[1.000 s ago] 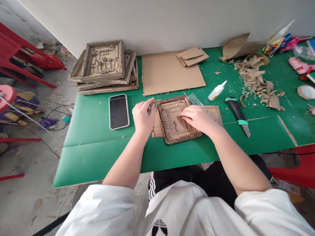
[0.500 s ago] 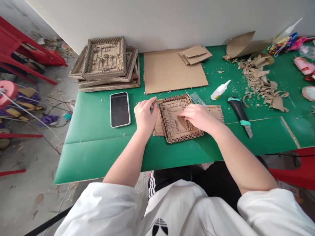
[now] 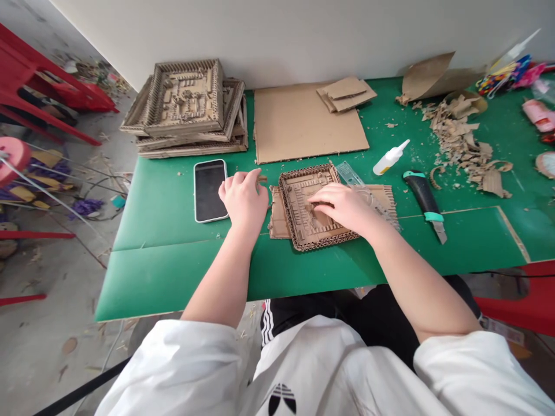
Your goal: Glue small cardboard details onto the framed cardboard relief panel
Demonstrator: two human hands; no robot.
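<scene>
From here I judge that the tray, near centre on the table, could skid on the cardboard if the right hand, grip unclear, presses hard while the left hand pinches a strip apart from it.

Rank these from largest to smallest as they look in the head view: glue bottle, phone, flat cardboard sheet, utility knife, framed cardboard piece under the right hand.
1. Flat cardboard sheet
2. Framed cardboard piece, partly covered
3. Phone
4. Utility knife
5. Glue bottle
</scene>
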